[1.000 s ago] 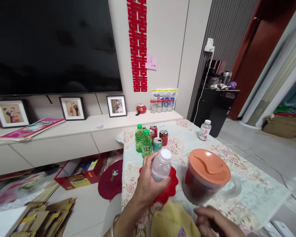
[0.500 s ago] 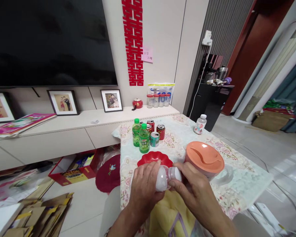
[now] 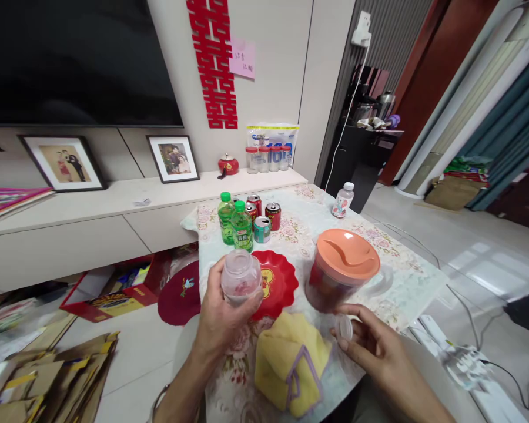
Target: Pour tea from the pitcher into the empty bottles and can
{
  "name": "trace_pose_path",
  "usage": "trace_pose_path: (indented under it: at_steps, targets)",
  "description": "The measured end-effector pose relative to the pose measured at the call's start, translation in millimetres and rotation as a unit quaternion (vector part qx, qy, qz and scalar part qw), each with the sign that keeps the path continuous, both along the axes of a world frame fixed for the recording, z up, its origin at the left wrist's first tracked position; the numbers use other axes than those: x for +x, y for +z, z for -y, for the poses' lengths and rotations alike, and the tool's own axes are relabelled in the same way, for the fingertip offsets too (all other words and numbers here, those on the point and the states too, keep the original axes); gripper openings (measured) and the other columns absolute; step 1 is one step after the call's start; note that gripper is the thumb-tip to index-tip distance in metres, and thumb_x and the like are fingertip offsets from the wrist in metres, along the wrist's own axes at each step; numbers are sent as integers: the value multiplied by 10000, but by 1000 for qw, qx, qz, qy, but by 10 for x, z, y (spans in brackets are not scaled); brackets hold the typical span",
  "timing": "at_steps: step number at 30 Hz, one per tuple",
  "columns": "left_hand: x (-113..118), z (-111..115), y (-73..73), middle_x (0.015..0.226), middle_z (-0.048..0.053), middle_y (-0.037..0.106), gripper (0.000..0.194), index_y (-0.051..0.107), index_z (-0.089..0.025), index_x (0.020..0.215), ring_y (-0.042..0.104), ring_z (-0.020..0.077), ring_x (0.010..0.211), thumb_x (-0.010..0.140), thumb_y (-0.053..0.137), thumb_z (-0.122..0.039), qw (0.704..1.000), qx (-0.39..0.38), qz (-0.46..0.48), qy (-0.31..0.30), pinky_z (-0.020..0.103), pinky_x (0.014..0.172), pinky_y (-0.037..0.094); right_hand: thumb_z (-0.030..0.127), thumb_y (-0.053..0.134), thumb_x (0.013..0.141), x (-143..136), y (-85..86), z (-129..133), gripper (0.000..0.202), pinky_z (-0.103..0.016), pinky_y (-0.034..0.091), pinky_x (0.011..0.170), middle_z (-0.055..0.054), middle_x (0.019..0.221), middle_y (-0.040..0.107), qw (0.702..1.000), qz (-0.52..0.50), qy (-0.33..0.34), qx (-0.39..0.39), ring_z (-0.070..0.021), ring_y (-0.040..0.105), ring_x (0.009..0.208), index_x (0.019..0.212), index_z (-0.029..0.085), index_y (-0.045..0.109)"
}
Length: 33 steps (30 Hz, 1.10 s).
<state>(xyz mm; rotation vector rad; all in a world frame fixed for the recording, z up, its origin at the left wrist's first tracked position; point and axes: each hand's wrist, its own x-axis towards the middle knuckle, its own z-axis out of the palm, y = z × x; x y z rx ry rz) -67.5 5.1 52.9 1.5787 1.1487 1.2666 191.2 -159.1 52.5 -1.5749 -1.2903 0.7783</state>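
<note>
My left hand (image 3: 224, 314) is wrapped round a clear plastic bottle (image 3: 241, 276), its uncapped mouth tilted up toward me. Between the thumb and fingers of my right hand (image 3: 370, 341) is a white bottle cap (image 3: 344, 327), its hollow side showing. A red scalloped plate (image 3: 286, 276) with a yellow design lies just right of the bottle. Below it rests a crumpled yellow cloth (image 3: 291, 361) with purple edging. Close above my right hand stands a pitcher-like container (image 3: 330, 282) with an orange lid (image 3: 347, 255).
Two green drink bottles (image 3: 242, 229) and several cans (image 3: 262, 229) stand at the table's back left. A capped patterned bottle (image 3: 342, 201) is at the back right. Cables and power strips (image 3: 462, 364) lie on the floor at right; a red box (image 3: 110, 294) sits at left.
The cap has come off the bottle. My hands have moved apart, the left going left with the bottle, the right going right with the cap. The plate and cloth show more fully.
</note>
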Motion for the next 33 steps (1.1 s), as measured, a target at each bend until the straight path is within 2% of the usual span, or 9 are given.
trace_pose_path:
  at_steps: [2,5,10,13,17,21,26,29,33]
  targets:
    - [18,-41,-34,1328,103,655,844,472,-250,1401,685,328,1187,686,866,-464,999,-32,35,-3,502,1044,548,453,709,929,116,-370,71,381,-385,638,880,-96,1152,816,998,-16,-20,-56,-282,780,1033,1246,243,712]
    - [90,-87,-73,1326,95,650,860,482,-249,1384,678,319,1189,656,885,-466,998,-43,49,-7,477,1041,546,526,756,855,193,-771,106,458,-406,644,872,-100,1172,821,993,56,-100,-35,-293,787,991,1213,239,768]
    - [226,-120,-38,1293,109,662,773,516,-213,1323,658,317,1207,665,847,-447,999,-39,31,-2,495,1089,505,512,711,890,170,-991,57,389,-379,645,833,-96,1058,825,990,92,-107,15,-271,786,945,1149,225,764]
    - [296,-146,-32,1285,104,669,734,522,-218,1306,665,304,1186,677,825,-442,999,-33,12,1,482,1075,508,476,740,877,177,-1039,26,329,-467,610,923,-96,1100,817,984,144,-96,41,-305,754,1035,1120,258,786]
    - [372,-225,-100,1295,112,668,732,502,-208,1320,670,292,1179,685,799,-421,1000,-19,8,-12,457,1062,514,466,774,840,211,-1061,43,304,-584,570,927,-115,1100,812,974,200,-89,63,-367,722,1059,1075,279,820]
    - [415,-308,-198,1298,131,668,744,472,-187,1353,657,290,1193,706,774,-399,999,-27,-7,-40,466,1090,486,505,709,900,357,-958,152,271,-467,585,909,-89,1077,798,973,187,-126,47,-317,732,1038,1003,270,796]
    - [461,-342,-274,1237,112,698,728,464,-194,1346,691,280,1121,698,735,-385,997,-54,-29,-47,446,1041,518,623,745,828,764,-755,156,540,-407,565,965,-105,1216,780,954,21,-300,6,-332,714,1120,1191,224,731]
    - [486,-338,-311,1220,110,707,725,476,-189,1341,699,283,1107,686,724,-374,996,-56,-52,-40,441,1013,534,593,822,765,908,-631,-3,655,-437,544,1023,-114,1325,750,948,-115,-288,72,-361,680,1214,1295,227,705]
    - [513,-333,-371,1228,111,714,735,499,-185,1346,707,287,1111,671,747,-337,996,-54,-57,-52,427,987,552,509,882,735,909,-461,-282,440,-348,574,891,-75,1106,804,934,-228,-219,165,-305,695,1106,1090,263,798]
